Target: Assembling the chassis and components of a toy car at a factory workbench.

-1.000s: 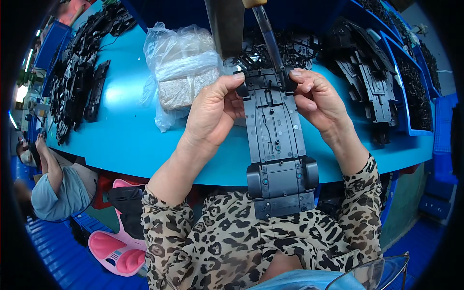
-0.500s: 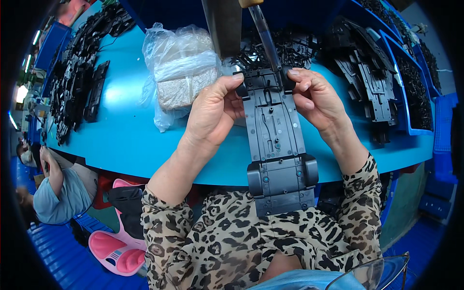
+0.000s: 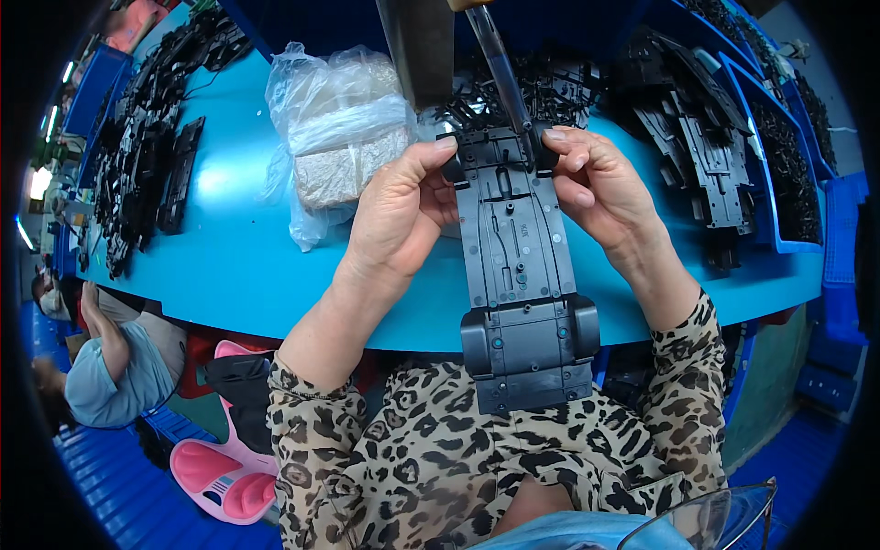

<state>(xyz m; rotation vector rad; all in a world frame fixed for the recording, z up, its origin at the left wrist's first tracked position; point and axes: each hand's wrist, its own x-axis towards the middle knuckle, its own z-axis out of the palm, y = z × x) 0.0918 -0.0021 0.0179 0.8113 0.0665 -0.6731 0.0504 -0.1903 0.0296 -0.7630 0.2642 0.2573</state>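
Between my hands I hold a black plastic toy-car chassis (image 3: 513, 247), long and flat, with wheel arches at both ends. My left hand (image 3: 399, 206) pinches its far left corner, thumb on top. At the far right corner my right hand (image 3: 600, 179) grips with thumb and forefinger, the other fingers curled. A metal driver shaft (image 3: 500, 73) slants down from above and meets the chassis at its far end, close to my right fingertips; whether its tip sits in a hole I cannot tell. The near end of the chassis reaches over the table edge toward my lap.
A plastic-wrapped block (image 3: 339, 137) lies left of my left hand. Black plastic parts (image 3: 147, 156) are heaped at the far left, and stacked chassis (image 3: 710, 156) lie on the right beside a blue bin (image 3: 788, 174). A dark metal post (image 3: 417, 55) rises ahead. Another person (image 3: 119, 367) sits at left.
The near end of the chassis has swung slightly to the left and toward me. Both hands keep their grip at its far end, the left one shifted a little left.
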